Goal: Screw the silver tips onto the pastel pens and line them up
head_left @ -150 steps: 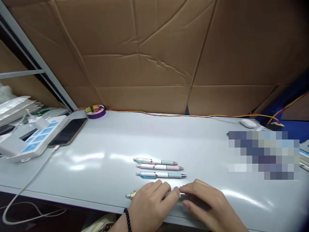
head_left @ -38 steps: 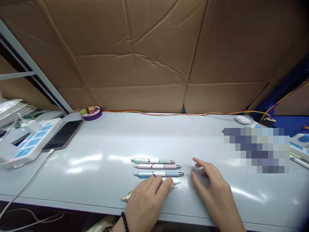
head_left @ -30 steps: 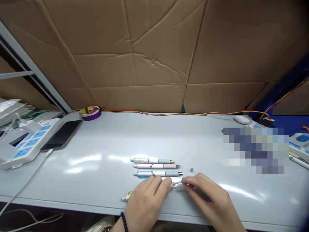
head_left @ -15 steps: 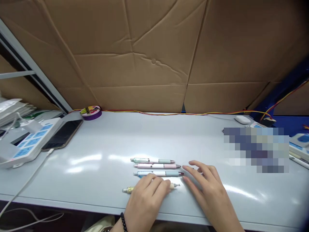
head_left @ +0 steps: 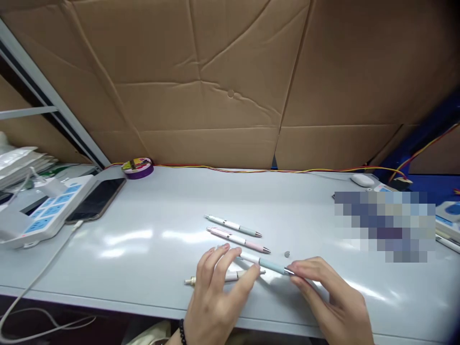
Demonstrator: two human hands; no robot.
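Observation:
A pale blue and white pen (head_left: 273,265) slants across the middle, its metal tip pinched between the thumb and fingers of my right hand (head_left: 332,297). My left hand (head_left: 217,287) is around the pen's rear end with thumb and fingers apart; whether it touches the pen is unclear. Beneath my left hand lies a yellowish white pen (head_left: 233,276), partly hidden by the fingers. Farther back, a pink and white pen (head_left: 239,240) and a pale green and white pen (head_left: 233,225) lie slanted. A small silver pen tip (head_left: 287,254) rests beyond my right fingertips.
At left are a phone (head_left: 97,200) with a charging cable, a power strip (head_left: 53,211) and a purple roll of tape (head_left: 138,168). A white mouse-like object (head_left: 362,180) sits at back right, near a pixelated patch. Cardboard (head_left: 208,110) stands behind the table.
My right hand has closed on the blue pen's tip, and the pen has tilted. My left hand has opened off the yellowish pen. The pink and green pens have turned; a silver tip now shows.

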